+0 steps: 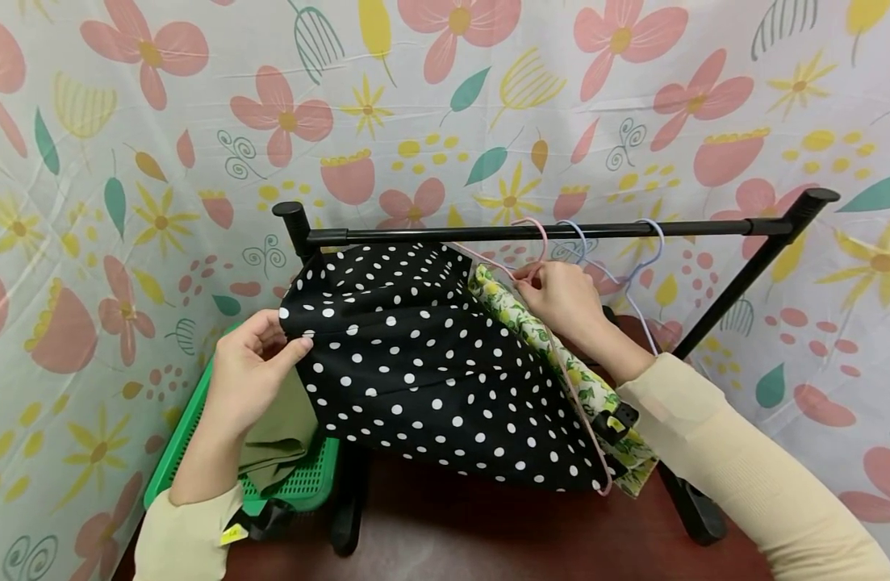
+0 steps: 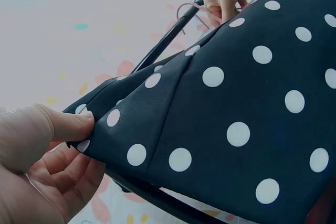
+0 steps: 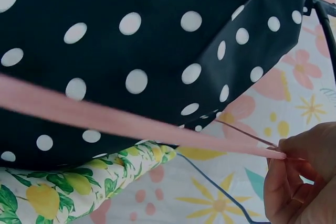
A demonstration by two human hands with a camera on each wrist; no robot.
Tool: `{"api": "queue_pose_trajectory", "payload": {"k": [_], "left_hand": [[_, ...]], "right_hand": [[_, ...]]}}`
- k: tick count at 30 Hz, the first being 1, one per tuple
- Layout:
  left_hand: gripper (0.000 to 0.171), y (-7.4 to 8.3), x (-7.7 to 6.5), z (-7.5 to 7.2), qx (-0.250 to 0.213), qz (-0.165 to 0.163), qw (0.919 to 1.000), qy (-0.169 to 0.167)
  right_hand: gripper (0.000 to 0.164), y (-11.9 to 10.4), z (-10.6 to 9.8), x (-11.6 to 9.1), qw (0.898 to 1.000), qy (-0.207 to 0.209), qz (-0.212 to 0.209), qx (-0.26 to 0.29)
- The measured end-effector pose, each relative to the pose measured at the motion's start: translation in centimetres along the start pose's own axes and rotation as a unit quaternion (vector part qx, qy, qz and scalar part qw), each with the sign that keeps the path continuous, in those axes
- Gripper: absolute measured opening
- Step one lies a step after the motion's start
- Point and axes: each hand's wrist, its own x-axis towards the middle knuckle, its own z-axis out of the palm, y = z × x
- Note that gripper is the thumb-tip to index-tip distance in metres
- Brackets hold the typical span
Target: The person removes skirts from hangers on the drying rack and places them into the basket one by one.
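Note:
A black cloth with white polka dots (image 1: 415,363) spreads below the rack's bar, draped on a pink hanger (image 1: 575,395). My left hand (image 1: 252,367) pinches the cloth's left edge between thumb and fingers, also plain in the left wrist view. Near the bar, my right hand (image 1: 564,298) pinches the pink hanger just below its hook, which loops over the bar. In the right wrist view, the hanger's pink arm (image 3: 131,127) crosses in front of the dotted cloth. Behind it hangs a lemon-print cloth (image 1: 520,319), partly hidden by the dotted one.
A black rack bar (image 1: 430,235) runs across, with blue hangers (image 1: 637,270) hooked on it at the right. At the lower left stands a green basket (image 1: 317,484) with an olive cloth (image 1: 281,428) inside. The table (image 1: 445,524) is dark red-brown. A flower-print curtain (image 1: 415,105) covers the back.

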Motion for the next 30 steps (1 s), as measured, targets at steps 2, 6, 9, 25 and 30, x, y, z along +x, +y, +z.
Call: {"api": "queue_pose_trajectory", "payload": {"k": [2, 6, 9, 25, 30], "left_hand": [[0.014, -0.1, 0.0, -0.1, 0.002, 0.001, 1.0000, 0.000], [0.013, -0.1, -0.3, 0.0, 0.000, 0.005, 0.9999, -0.009], [0.012, 0.1, -0.6, 0.1, 0.006, 0.014, 0.9997, -0.018], [0.023, 0.1, -1.2, -1.5, 0.005, 0.020, 0.9985, 0.051], [0.051, -0.1, -1.1, -2.1, -0.028, 0.031, 0.9973, 0.061]], "right_hand": [[0.049, 0.1, 0.0, 0.0, 1.000, -0.001, 0.001, -0.003], [0.047, 0.2, 0.1, -0.1, 1.000, 0.005, 0.003, -0.007], [0.047, 0.3, 0.2, -0.2, 1.000, 0.006, 0.005, -0.013], [0.049, 0.2, 0.3, -0.2, 1.000, 0.008, 0.008, -0.015], [0.045, 0.1, 0.5, -0.1, 1.000, 0.004, 0.004, -0.008]]}}
